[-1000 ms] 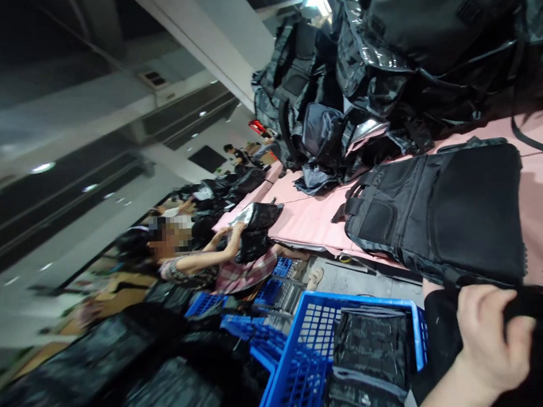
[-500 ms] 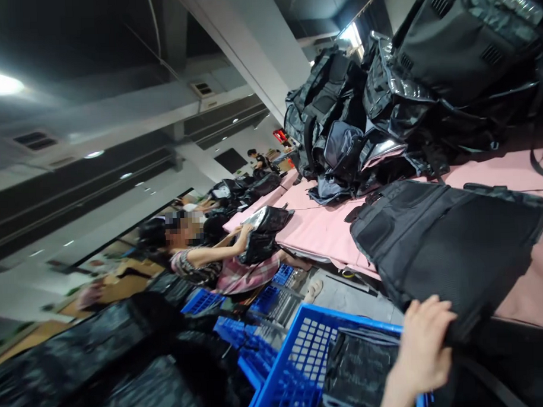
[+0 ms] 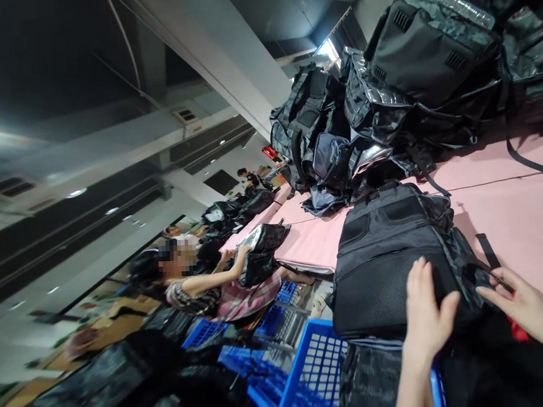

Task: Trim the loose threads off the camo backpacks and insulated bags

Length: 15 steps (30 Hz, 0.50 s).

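Observation:
A black backpack [image 3: 389, 264] lies on the pink-covered table, its padded mesh back panel facing up. My left hand [image 3: 429, 311] rests on the panel's lower right part, fingers stretched out and thumb apart. At the bag's right side, my right hand [image 3: 524, 301] pinches a thin dark tool [image 3: 501, 282]. A red part [image 3: 519, 330], possibly its handle, shows below that hand. Close to these fingertips is a black strap [image 3: 487, 250] at the bag's side.
Behind the bag, backpacks [image 3: 427, 61] are piled high on the pink table [image 3: 498, 213]. A blue crate [image 3: 304, 362] below holds folded dark camouflage fabric [image 3: 370, 372]. To the left, a seated person [image 3: 189, 289] handles a dark bag [image 3: 264, 251]. More dark bags [image 3: 104, 381] fill the lower left.
The backpack has turned and settled nearer on the table. My left hand has let go of its edge and lies on the panel. My right hand has come into view at the right.

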Motion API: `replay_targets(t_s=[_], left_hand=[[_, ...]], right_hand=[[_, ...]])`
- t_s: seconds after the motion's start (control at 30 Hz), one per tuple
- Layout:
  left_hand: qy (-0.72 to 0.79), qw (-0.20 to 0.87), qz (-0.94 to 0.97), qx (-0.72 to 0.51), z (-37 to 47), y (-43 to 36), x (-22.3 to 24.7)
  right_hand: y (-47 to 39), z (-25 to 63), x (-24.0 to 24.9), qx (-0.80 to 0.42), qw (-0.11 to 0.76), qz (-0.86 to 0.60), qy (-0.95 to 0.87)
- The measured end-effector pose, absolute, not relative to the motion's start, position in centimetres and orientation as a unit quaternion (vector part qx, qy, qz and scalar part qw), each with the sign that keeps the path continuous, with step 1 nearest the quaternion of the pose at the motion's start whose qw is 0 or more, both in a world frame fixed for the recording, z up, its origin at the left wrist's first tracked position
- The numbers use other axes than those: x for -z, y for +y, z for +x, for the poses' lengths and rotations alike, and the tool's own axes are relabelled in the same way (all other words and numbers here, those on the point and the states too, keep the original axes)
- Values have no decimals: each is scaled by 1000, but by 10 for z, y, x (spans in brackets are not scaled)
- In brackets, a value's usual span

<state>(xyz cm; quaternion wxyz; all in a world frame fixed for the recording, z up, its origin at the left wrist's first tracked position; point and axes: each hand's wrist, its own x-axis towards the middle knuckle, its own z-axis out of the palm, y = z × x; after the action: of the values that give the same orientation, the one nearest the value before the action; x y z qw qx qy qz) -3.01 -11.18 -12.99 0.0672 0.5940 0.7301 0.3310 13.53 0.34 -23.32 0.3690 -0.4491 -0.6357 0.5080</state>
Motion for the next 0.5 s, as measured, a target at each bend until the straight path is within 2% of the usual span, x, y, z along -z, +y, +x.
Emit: replay_targets(t_s=[0.1,0.17,0.27,0.37,0.43,0.5], left_hand=[[732,81,615,-281,1,-59,137],[747,92,580,-313,4,-36,137],[730,161,442,-496,-19,-27,128],[636,234,239,-695,-69,-56,114],[592,198,104,-775,-108,-96,106],[582,152,16,-798,-141,-145,102]], right_hand=[[-4,134,254,-553,379,-469,-575],[-6,141,263,-552,377,-492,-558],[-4,150,261,-533,371,-530,-545],[0,154,248,-523,368,-543,-544],[2,155,239,-522,367,-542,-547],[4,155,235,-526,367,-538,-547]])
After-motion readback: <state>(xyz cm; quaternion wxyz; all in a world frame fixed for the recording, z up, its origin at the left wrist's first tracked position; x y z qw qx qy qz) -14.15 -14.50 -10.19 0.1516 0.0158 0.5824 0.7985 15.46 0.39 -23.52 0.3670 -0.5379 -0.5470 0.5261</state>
